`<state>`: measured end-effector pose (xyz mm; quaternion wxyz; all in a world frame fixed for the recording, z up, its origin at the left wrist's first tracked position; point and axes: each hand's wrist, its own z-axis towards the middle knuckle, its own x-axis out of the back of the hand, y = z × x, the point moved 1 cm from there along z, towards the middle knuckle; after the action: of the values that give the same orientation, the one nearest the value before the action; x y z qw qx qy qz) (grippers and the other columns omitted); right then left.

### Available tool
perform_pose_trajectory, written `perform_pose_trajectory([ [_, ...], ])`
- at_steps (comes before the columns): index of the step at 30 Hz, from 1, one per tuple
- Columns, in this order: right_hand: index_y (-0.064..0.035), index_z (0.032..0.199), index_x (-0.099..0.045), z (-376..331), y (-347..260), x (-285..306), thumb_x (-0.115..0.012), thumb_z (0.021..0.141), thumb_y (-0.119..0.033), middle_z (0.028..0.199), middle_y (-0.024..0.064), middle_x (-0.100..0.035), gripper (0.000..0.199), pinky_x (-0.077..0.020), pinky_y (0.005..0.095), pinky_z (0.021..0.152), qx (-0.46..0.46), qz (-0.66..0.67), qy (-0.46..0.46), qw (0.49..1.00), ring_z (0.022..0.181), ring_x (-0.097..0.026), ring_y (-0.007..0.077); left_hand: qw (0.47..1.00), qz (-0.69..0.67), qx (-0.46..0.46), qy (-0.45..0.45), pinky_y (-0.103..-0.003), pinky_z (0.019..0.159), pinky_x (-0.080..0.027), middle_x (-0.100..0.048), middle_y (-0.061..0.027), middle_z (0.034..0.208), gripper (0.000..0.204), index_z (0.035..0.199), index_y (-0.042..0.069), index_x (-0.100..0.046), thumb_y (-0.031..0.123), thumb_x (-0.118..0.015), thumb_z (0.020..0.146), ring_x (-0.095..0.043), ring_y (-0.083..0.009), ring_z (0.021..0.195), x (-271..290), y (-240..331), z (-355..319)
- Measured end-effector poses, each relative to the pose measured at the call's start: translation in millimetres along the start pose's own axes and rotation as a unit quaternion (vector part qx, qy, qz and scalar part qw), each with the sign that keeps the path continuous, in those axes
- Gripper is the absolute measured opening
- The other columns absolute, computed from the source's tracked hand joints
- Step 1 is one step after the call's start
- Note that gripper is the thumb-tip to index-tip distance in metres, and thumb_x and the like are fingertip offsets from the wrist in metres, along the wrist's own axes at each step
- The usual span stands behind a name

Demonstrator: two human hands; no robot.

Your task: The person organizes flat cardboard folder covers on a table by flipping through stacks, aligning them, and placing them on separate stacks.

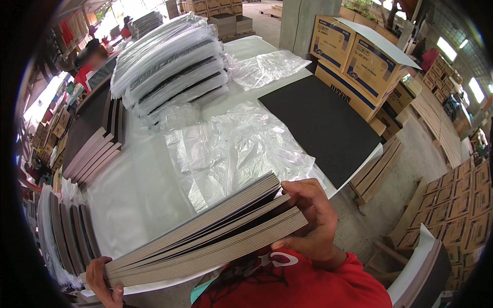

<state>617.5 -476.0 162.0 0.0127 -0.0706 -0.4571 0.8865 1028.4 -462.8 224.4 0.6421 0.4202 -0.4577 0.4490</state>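
Observation:
A thick stack of grey-edged boards, some showing black faces, is held on edge between my two hands at the near side of the table. My left hand grips its left end. At the right end, my right hand clasps the corner, fingers above and thumb below. Gaps fan open between the boards toward that end. Just beyond lies a crumpled clear plastic bag. To its right, a flat black board rests on the table.
Plastic-wrapped stacks rise at the table's far side. Black boards are piled at left, with wrapped boards nearer. Cardboard boxes stand at the far right, a wooden pallet below. A person is at far left.

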Motion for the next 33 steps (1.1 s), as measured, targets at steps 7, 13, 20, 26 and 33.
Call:
perform_pose_trajectory([
  [7,0.0025,0.116,-0.043,-3.3,1.0,1.3,-0.083,0.054,-0.002,0.107,0.0091,-0.041,0.073,-0.0486,0.0296,0.083,-0.002,0.006,0.013,1.000,0.096,-0.052,0.0163,1.000,0.002,-0.005,0.004,-0.040,0.081,-0.034,-0.053,-0.0165,0.097,0.071,0.110,0.000,-0.049,0.062,-0.034,0.081,-0.048,-0.0313,0.092,-0.2,0.0,0.5],
  [13,-0.0024,0.105,-0.050,3.5,-19.5,5.9,-0.086,0.052,-0.015,0.103,0.0068,-0.044,0.066,-0.0490,0.0280,0.076,-0.066,-0.107,0.001,0.992,0.090,-0.051,0.0141,1.000,0.015,0.003,-0.005,-0.041,0.083,-0.033,-0.053,-0.0165,0.100,0.071,0.111,0.000,-0.049,0.063,-0.034,0.081,-0.048,-0.0320,0.095,0.7,-0.1,-1.1],
  [20,-0.0072,0.100,-0.053,11.0,-40.2,7.2,-0.085,0.052,-0.023,0.097,0.0074,-0.053,0.059,-0.0470,0.0290,0.073,-0.032,-0.327,-0.038,0.944,0.087,-0.052,0.0188,1.000,0.025,-0.001,0.003,-0.042,0.086,-0.031,-0.053,-0.0166,0.103,0.071,0.113,0.000,-0.049,0.062,-0.034,0.081,-0.047,-0.0324,0.099,0.3,-4.7,-6.7],
  [26,-0.0087,0.102,-0.052,5.9,-38.6,16.8,-0.084,0.052,-0.015,0.098,0.0087,-0.054,0.060,-0.0443,0.0299,0.078,-0.027,-0.273,-0.075,0.959,0.090,-0.053,0.0204,1.000,0.010,-0.008,-0.004,-0.042,0.087,-0.031,-0.053,-0.0173,0.103,0.072,0.113,-0.001,-0.049,0.062,-0.034,0.081,-0.046,-0.0321,0.099,1.0,-3.7,-6.0],
  [33,-0.0010,0.120,-0.043,-7.1,-4.9,4.4,-0.084,0.052,-0.003,0.100,0.0085,-0.047,0.079,-0.0445,0.0298,0.087,-0.071,0.084,0.007,0.994,0.095,-0.055,0.0192,0.996,0.012,-0.089,0.006,-0.042,0.079,-0.043,-0.060,-0.0181,0.097,0.058,0.102,0.000,-0.058,0.052,-0.039,0.085,-0.057,-0.0360,0.090,9.5,17.4,12.3],
])
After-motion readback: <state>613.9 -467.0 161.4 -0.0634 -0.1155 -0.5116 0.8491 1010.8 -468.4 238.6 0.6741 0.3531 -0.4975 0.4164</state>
